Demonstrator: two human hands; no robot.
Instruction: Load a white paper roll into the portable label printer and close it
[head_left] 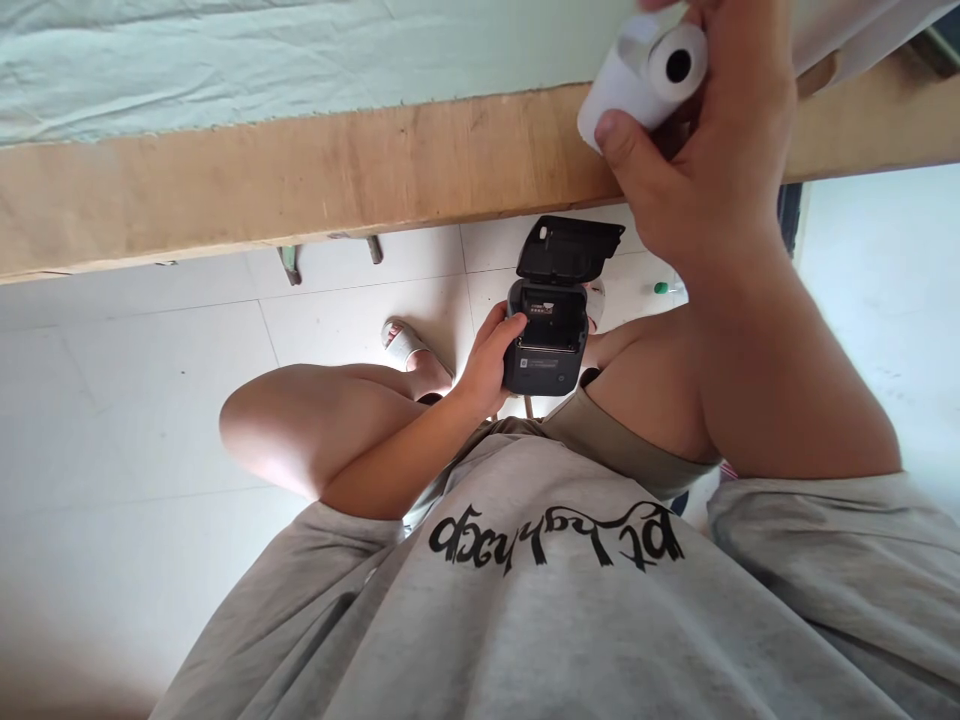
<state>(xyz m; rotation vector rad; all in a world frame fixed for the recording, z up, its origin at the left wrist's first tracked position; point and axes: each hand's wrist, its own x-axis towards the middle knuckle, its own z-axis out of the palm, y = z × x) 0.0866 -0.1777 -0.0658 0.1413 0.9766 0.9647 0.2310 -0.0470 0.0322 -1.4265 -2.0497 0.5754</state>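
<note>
Floor tiles spread pale and bare to the left of the knees, below the wooden edge of the bench crossing the top. Right hand is raised against that edge, fingers closed round a white paper roll whose core hole faces the camera. Left hand grips a small black printer between the knees, its lid hinged open and tipped away.

White paper roll, black printer, grey shirt.
</note>
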